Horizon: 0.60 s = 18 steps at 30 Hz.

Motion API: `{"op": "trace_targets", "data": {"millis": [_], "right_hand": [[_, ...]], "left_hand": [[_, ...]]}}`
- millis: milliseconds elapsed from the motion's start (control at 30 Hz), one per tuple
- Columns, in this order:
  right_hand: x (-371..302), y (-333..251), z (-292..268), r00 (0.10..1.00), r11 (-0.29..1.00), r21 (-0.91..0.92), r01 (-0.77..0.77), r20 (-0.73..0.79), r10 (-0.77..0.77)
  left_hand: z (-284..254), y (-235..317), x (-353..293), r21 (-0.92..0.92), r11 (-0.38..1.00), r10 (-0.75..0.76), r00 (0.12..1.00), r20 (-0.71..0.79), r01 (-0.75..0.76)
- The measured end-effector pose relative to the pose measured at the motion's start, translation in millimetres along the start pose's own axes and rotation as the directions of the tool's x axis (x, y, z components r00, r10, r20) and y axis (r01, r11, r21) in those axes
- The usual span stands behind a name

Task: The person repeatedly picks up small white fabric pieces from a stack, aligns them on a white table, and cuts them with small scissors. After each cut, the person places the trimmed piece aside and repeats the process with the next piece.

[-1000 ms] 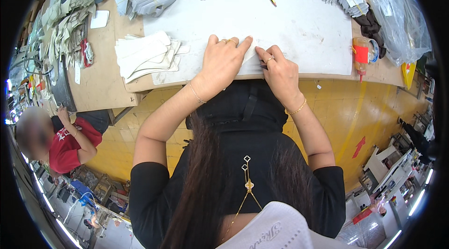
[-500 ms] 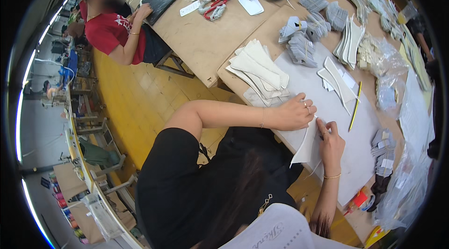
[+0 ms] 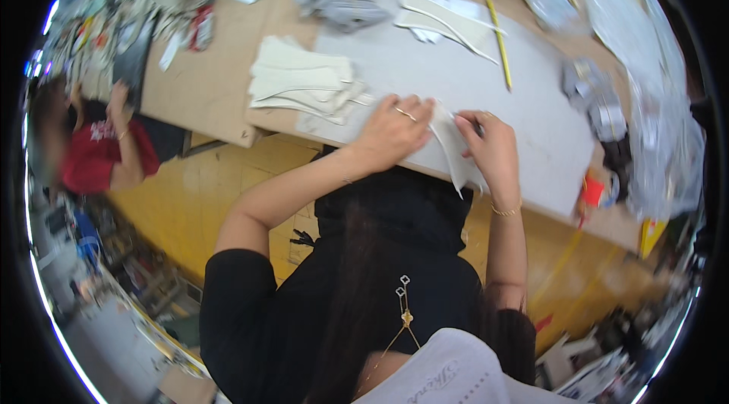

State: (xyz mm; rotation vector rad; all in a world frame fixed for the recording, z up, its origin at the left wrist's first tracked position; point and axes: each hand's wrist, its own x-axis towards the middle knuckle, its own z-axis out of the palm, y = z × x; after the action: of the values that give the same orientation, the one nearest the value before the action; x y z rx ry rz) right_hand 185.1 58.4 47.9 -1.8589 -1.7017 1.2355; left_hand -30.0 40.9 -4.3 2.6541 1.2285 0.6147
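Observation:
A curved white fabric piece [image 3: 449, 142] hangs over the near table edge between my hands, its pointed end down. The fingers of my left hand [image 3: 395, 130] are closed on its upper left side; a ring shows on one finger. My right hand [image 3: 492, 153] pinches the piece's right edge with thumb and forefinger. Something small and dark shows between those fingers; I cannot make out what it is. Just left of my left hand lies a stack of similar white pieces [image 3: 304, 81]. Farther off, more curved white pieces [image 3: 448, 20] lie beside a yellow pencil [image 3: 500, 47].
A pale sheet [image 3: 547, 138] covers the near tabletop. Grey tied bundles [image 3: 342, 1] stand at the back, another grey bundle [image 3: 596, 100] at the right. Clear plastic bags [image 3: 661, 138] line the right edge. A person in a red shirt [image 3: 106, 153] sits at the far left table.
My view has swung, so the table now lies straight ahead. Both hands still hold the white piece; the right hand's fingers have curled in, and something dark now shows between them.

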Motion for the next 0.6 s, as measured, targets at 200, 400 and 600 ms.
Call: {"op": "trace_targets", "data": {"millis": [200, 400, 600], "right_hand": [[-16, -5, 8, 0.996, 0.995, -0.101, 0.005, -0.083, -0.013], [-25, 5, 14, 0.959, 0.948, -0.275, 0.159, -0.186, -0.215], [-31, 16, 27, 0.889, 0.808, -0.512, 0.290, -0.169, -0.426]], "left_hand": [[-8, -2, 6, 0.032, 0.998, 0.047, 0.999, 0.016, -0.047], [-9, -3, 10, 0.046, 0.996, 0.077, 0.996, 0.045, -0.079], [-13, -3, 14, 0.048, 0.995, 0.086, 0.992, 0.091, -0.091]]}}
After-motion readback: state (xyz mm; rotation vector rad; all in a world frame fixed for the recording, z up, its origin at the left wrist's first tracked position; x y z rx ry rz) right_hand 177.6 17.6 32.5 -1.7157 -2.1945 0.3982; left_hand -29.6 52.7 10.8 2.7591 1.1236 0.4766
